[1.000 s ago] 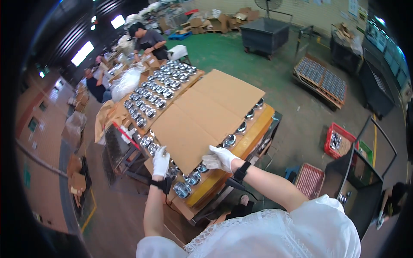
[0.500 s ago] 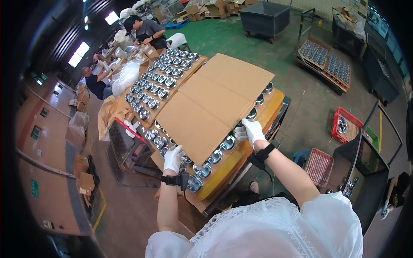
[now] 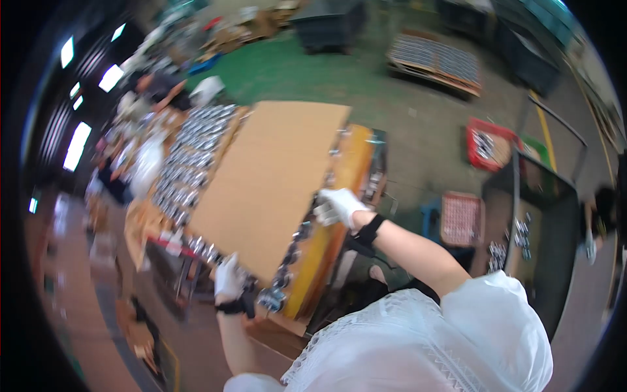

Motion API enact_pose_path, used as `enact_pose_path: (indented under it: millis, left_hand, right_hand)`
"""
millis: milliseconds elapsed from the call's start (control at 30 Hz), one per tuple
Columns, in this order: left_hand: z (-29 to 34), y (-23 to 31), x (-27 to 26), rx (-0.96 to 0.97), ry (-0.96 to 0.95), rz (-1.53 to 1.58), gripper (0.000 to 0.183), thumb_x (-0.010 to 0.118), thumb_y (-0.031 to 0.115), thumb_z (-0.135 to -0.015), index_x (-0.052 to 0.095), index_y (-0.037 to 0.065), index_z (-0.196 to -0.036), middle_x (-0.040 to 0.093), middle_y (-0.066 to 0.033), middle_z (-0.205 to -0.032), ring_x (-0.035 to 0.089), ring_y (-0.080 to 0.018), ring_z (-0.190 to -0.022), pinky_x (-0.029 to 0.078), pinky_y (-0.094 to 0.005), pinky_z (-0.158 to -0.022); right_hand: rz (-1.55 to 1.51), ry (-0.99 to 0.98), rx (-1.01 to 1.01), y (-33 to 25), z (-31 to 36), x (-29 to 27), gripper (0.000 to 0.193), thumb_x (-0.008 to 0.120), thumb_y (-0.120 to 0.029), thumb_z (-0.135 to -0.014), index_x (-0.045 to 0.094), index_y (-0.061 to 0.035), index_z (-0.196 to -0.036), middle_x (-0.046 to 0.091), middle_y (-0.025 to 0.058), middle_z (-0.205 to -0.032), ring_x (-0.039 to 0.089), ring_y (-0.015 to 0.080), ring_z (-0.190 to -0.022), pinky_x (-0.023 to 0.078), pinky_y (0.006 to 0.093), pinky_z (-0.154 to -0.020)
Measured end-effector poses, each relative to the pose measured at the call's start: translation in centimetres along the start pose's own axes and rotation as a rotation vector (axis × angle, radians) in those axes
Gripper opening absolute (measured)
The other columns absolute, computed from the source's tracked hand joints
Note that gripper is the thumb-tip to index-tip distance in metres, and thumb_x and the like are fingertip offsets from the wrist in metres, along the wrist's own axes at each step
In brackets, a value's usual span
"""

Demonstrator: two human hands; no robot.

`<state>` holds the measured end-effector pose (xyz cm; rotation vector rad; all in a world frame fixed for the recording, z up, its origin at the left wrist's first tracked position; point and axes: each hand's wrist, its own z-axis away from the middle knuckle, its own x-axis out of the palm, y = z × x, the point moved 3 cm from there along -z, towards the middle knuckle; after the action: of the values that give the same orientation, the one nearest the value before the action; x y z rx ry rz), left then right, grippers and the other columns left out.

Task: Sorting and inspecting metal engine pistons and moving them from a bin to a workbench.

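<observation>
Lying flat, rectangular cardboard (image 3: 271, 176), shiny parts (image 3: 271, 300), seemingly metal

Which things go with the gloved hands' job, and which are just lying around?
Seems part of the job:
cardboard sheet
left hand and right hand at its edges
shiny metal parts under it

Seems just lying around:
red crate
blue pallet

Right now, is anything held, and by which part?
Grip unclear: white-gloved left hand at near edge of flat brown cardboard sheet, white-gloved right hand at its right edge.
</observation>
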<state>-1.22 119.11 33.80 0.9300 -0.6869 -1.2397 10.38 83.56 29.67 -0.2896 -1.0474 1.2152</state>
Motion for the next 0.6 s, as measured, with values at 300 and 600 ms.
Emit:
enact_pose_path:
  millis: [300, 600]
  left_hand:
    - [8.2, 9.7, 10.5, 0.326, 0.292, -0.62, 0.039, 0.05, 0.029, -0.102, 0.053, 0.005, -0.133, 0.06, -0.0056, -0.102, 0.058, -0.0114, -0.078, 0.048, -0.0233, -0.065]
    - [14.6, 0.0, 51.3, 0.301, -0.952, -1.054, 0.028, 0.06, 0.022, -0.097, 0.062, 0.002, -0.116, 0.063, -0.0036, -0.085, 0.057, -0.0081, -0.071, 0.047, -0.0229, -0.062]
  right_hand:
    - [-0.497, 0.308, -0.063, 6.7, 15.8, -23.5, 0.035, 0.053, -0.03, -0.097, 0.056, -0.0002, -0.115, 0.066, 0.0153, -0.095, 0.067, 0.0272, -0.078, 0.056, 0.0382, -0.071]
    - [-1.162, 0.715, -0.52, 17.8, 41.3, -43.4, 0.018, 0.049, -0.021, -0.097, 0.058, -0.0063, -0.1, 0.067, 0.0101, -0.091, 0.065, 0.0223, -0.074, 0.055, 0.0327, -0.067]
